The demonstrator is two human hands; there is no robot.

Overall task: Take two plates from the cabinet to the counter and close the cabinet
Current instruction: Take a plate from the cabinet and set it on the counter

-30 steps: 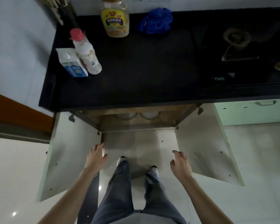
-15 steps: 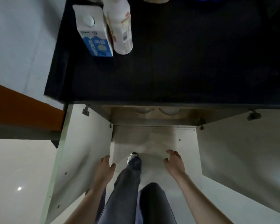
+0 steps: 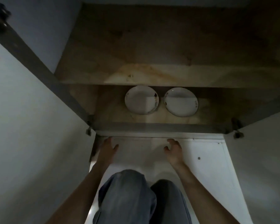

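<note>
Two white plates lie side by side on the bottom shelf of the open cabinet (image 3: pixel 160 126): the left plate (image 3: pixel 141 99) and the right plate (image 3: pixel 181 101). Above them a stained upper shelf (image 3: pixel 152 75) hides their far rims. My left hand (image 3: pixel 107 148) hovers just in front of the cabinet's front edge, fingers apart, holding nothing. My right hand (image 3: pixel 174 149) is level with it, fingers loosely curled and empty, below the right plate.
The left cabinet door (image 3: pixel 31 135) and right cabinet door (image 3: pixel 262 151) stand wide open on both sides. My knees in grey jeans (image 3: pixel 136 196) are bent low in front of the cabinet over a white floor (image 3: pixel 208 159).
I have crouched down: the view dropped from the black counter top to inside the cabinet. Both hands moved forward toward the cabinet's front edge. The plates are now in full sight.
</note>
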